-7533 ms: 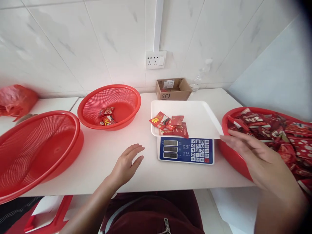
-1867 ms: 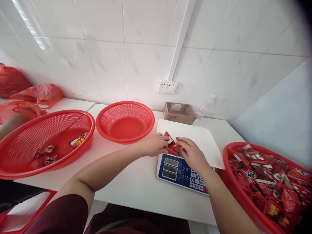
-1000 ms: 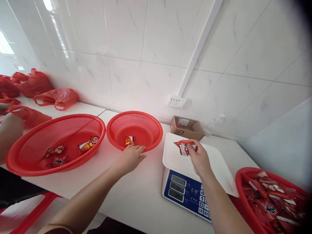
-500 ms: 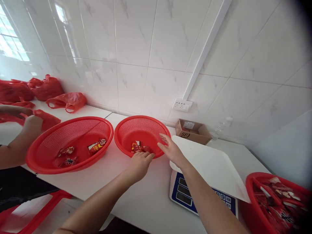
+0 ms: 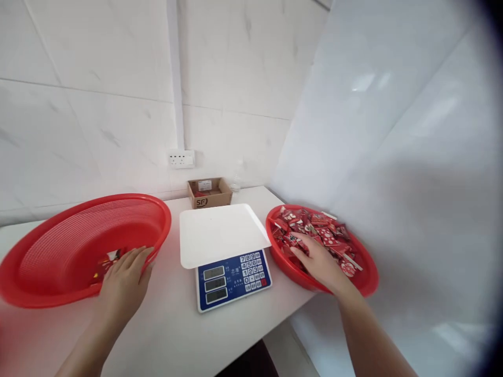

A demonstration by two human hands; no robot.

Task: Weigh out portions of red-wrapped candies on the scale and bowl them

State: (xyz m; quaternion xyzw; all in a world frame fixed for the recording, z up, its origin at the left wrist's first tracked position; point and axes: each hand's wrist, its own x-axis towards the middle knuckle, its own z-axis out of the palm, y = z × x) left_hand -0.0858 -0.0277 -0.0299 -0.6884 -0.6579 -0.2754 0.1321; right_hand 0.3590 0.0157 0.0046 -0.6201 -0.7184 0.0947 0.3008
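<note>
Your left hand (image 5: 126, 283) lies at the near rim of the left basket (image 5: 90, 235), fingers together and gently bent, thumb set a little apart; the back of the hand hides the palm, so whether it grips the rim, holds a packet or merely rests cannot be told. Your right hand (image 5: 320, 262) reaches over the near rim of the right basket (image 5: 291, 272), fingers loosely extended, thumb parted from them, with no packet seen in its grasp; contact with the heap is unclear. This half-spread, low posture probably suits picking among loose, slippery wrappers. The packets appear in two lots: a few (image 5: 104, 264) on the floor of the left basket, just beyond your left fingers, and a heap (image 5: 328, 235) filling much of the right one, whose wall presumably keeps them from sliding off the table (image 5: 173, 335). Between the baskets, within reach of both arms, stands the scale (image 5: 233, 277); its keypad and displays face you, likely for easy reading, and its white pan (image 5: 220, 233) sits above and behind them. Farther back, near the wall, a carton (image 5: 214, 200) and a clear bottle (image 5: 236, 180) stand side by side, seemingly out of your way, below a socket (image 5: 181, 159).
</note>
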